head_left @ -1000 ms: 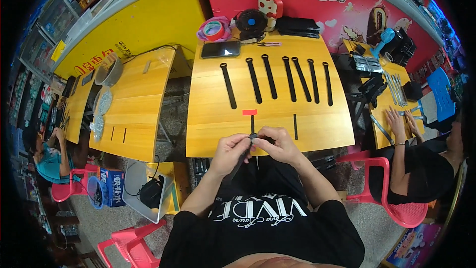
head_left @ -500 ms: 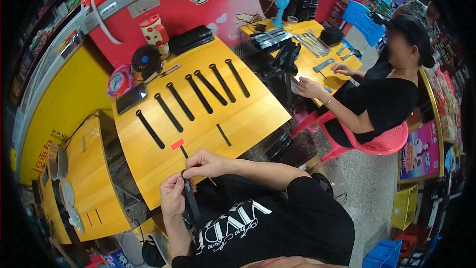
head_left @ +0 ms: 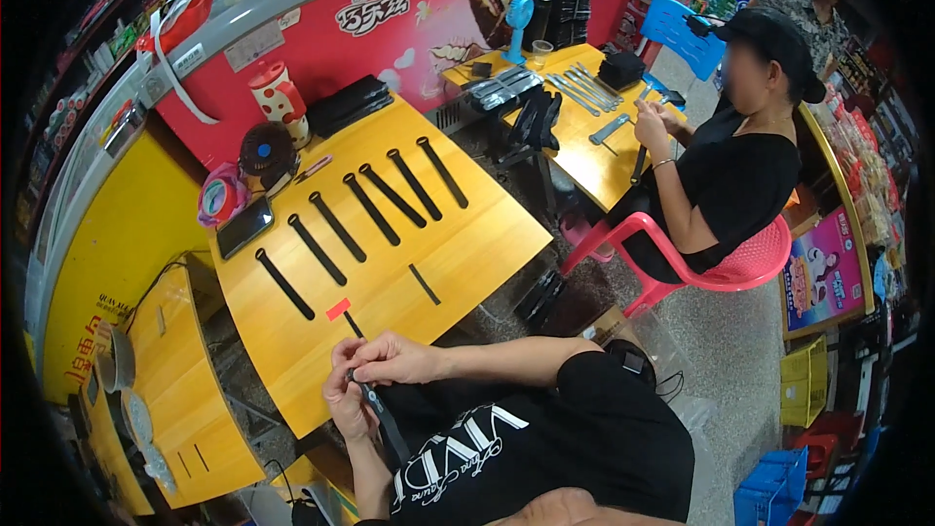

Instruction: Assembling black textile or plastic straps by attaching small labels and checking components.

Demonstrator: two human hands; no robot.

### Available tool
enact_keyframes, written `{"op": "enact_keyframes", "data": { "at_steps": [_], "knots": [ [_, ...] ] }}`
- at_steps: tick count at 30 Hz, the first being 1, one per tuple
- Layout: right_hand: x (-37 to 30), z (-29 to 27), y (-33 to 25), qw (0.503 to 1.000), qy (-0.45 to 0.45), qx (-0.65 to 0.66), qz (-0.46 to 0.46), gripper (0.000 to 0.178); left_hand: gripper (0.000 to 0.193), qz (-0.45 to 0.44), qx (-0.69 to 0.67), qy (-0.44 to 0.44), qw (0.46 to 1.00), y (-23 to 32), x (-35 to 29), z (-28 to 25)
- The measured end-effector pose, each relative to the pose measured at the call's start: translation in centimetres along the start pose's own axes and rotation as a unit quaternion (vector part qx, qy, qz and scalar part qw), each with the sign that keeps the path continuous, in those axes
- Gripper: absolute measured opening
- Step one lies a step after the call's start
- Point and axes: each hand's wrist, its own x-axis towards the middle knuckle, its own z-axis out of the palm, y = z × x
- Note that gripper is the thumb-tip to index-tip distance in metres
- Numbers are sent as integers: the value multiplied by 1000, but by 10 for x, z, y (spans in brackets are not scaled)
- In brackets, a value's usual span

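At the table's near edge, my left hand (head_left: 349, 401) and my right hand (head_left: 401, 358) meet, fingers closed around the upper end of a dark strap (head_left: 388, 421). The strap's tail hangs down in front of my shirt. The part between my fingers is mostly hidden. Just beyond my hands, a thin black strip (head_left: 355, 323) lies on the yellow table (head_left: 487, 245) with a small red piece (head_left: 338, 309) at its far end. Several black straps with looped ends (head_left: 328, 248) lie in a slanting row farther off. A short dark strip (head_left: 424, 284) rests to their right.
Along the back stand a small black fan (head_left: 267, 148), a phone (head_left: 244, 228), a roll of tape (head_left: 216, 201) and a spotted red-and-white flask (head_left: 280, 102). At right, a co-worker on a pink chair (head_left: 726, 258) handles a black strap at a second table (head_left: 623, 180).
My fingers have drawn closer together around the strap's end. The view has shifted a little. The co-worker's hands have come together, with a black strap now hanging below them.
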Motion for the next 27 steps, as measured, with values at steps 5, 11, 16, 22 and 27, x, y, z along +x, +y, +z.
{"op": "enact_keyframes", "data": {
  "at_steps": [5, 11, 16, 22, 27],
  "knots": [
    [0, 5, 4, 999, 47, -12, -17, 18, 32, -9, -6, 30, 1000, 5, -1, 0],
    [0, 0, -2, 969, 62, -194, -139, 27, 24, -4, -8, 34, 999, 12, -5, 2],
    [8, -7, -12, 996, 34, -83, -6, 30, 16, -84, -33, 68, 994, 11, -4, 2],
    [5, -20, -24, 970, -9, -239, -37, 30, 18, -191, -66, 17, 979, 20, 2, -8],
    [3, -13, -39, 750, 43, -608, -258, 31, 20, -234, -30, -10, 972, 28, 3, -12]
  ]
}}
